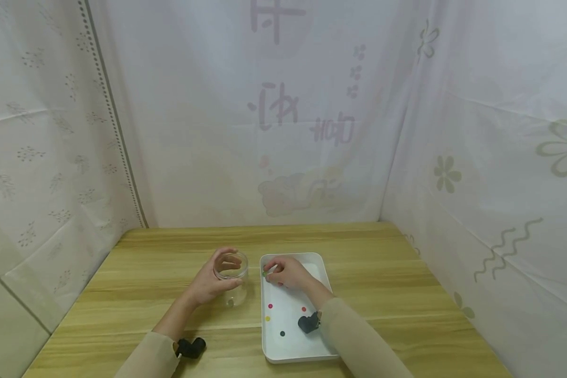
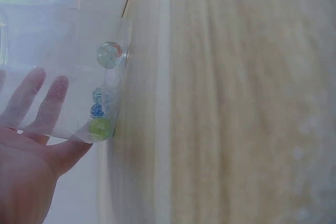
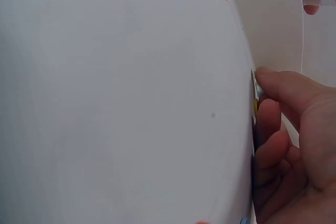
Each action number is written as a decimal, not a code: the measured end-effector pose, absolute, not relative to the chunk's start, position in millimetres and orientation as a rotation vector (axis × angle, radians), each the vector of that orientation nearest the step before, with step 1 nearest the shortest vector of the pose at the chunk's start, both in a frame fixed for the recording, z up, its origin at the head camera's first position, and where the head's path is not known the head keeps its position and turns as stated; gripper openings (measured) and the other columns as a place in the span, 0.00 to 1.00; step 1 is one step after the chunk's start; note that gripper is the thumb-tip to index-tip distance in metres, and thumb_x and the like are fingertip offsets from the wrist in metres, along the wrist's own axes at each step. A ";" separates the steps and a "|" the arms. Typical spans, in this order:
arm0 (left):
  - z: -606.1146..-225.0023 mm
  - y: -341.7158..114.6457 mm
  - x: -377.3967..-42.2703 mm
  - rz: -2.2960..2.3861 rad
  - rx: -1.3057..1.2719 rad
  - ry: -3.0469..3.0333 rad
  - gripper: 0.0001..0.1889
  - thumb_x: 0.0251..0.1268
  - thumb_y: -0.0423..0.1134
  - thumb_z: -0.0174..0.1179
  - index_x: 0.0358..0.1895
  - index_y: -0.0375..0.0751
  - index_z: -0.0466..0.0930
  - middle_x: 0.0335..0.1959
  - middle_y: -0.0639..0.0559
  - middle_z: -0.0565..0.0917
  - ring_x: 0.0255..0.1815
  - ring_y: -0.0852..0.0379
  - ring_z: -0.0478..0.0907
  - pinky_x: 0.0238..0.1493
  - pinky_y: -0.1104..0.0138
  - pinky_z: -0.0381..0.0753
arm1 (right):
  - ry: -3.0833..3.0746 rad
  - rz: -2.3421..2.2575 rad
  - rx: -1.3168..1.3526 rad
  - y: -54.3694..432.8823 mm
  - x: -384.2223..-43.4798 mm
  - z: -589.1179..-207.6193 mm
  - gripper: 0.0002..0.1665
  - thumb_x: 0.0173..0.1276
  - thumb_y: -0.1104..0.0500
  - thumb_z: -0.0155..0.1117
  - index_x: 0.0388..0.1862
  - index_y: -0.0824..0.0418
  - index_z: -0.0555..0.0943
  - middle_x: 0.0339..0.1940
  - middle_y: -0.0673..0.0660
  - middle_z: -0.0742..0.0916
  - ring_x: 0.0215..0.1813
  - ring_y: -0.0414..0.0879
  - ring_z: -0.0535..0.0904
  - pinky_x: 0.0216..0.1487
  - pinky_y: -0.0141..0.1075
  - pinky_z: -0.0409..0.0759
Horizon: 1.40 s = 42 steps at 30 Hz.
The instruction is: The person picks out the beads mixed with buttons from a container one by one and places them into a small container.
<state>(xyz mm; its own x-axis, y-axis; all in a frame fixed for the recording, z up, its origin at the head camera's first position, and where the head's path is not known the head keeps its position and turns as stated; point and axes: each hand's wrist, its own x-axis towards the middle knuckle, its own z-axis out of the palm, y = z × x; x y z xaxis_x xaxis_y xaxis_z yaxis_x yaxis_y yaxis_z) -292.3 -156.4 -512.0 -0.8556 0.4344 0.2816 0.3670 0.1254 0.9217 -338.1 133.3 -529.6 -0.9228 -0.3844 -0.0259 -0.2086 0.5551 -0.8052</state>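
My left hand grips a clear jar that stands upright on the table, thumb and fingers round its side near the rim. Through its wall, the left wrist view shows a large clear marble, a yellow-green marble and small blue glassy pieces at the bottom. Inside the white tray, at its left wall, my right hand pinches a small glassy marble between thumb and finger. Greenish in the head view, it is mostly covered by the fingers.
Flat round pieces lie in the tray: a pink one, a yellow one, a black one and a red one. The wooden table runs back to a hanging white curtain.
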 end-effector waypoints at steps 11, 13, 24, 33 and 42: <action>-511.7 -155.3 -292.4 1.871 0.839 2.316 0.41 0.69 0.33 0.75 0.79 0.37 0.62 0.69 0.23 0.76 0.72 0.20 0.75 0.61 0.46 0.88 | 2.629 -1.251 -0.511 133.6 -335.9 -527.8 0.09 0.72 0.59 0.77 0.49 0.53 0.92 0.28 0.48 0.84 0.29 0.40 0.78 0.35 0.32 0.76; -511.4 -155.2 -292.1 1.873 0.836 2.314 0.41 0.69 0.33 0.75 0.79 0.37 0.62 0.69 0.23 0.76 0.72 0.20 0.75 0.61 0.46 0.88 | 2.617 -1.266 -0.514 133.8 -336.5 -527.7 0.09 0.72 0.58 0.77 0.49 0.53 0.92 0.28 0.48 0.84 0.29 0.41 0.79 0.35 0.32 0.76; -510.4 -155.4 -291.2 1.869 0.805 2.320 0.40 0.69 0.33 0.76 0.79 0.39 0.63 0.69 0.25 0.78 0.72 0.21 0.76 0.63 0.46 0.88 | 2.578 -1.326 -0.471 134.3 -336.6 -523.2 0.08 0.75 0.58 0.73 0.51 0.52 0.91 0.36 0.49 0.87 0.30 0.41 0.82 0.29 0.33 0.76; -510.0 -155.7 -291.0 1.857 0.797 2.324 0.40 0.69 0.34 0.76 0.79 0.39 0.63 0.69 0.26 0.77 0.73 0.21 0.75 0.63 0.43 0.87 | 2.569 -1.444 -0.426 135.7 -336.9 -513.9 0.10 0.78 0.57 0.72 0.56 0.53 0.89 0.46 0.52 0.90 0.32 0.43 0.86 0.26 0.31 0.74; -512.6 -156.5 -292.2 1.873 0.799 2.291 0.41 0.70 0.34 0.75 0.80 0.39 0.62 0.70 0.24 0.76 0.74 0.21 0.74 0.59 0.57 0.87 | 2.482 -1.632 -0.366 137.8 -335.7 -502.6 0.13 0.79 0.57 0.72 0.59 0.56 0.87 0.49 0.54 0.93 0.32 0.43 0.86 0.24 0.29 0.70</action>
<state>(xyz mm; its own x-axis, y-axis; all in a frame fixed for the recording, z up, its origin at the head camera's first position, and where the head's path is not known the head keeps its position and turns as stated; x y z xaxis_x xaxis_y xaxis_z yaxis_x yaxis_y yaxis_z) -292.2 -156.5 -512.6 -0.8615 0.4355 0.2612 0.3426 0.1188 0.9320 -335.7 137.8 -502.6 -0.9592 -0.2824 0.0104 -0.1215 0.3788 -0.9175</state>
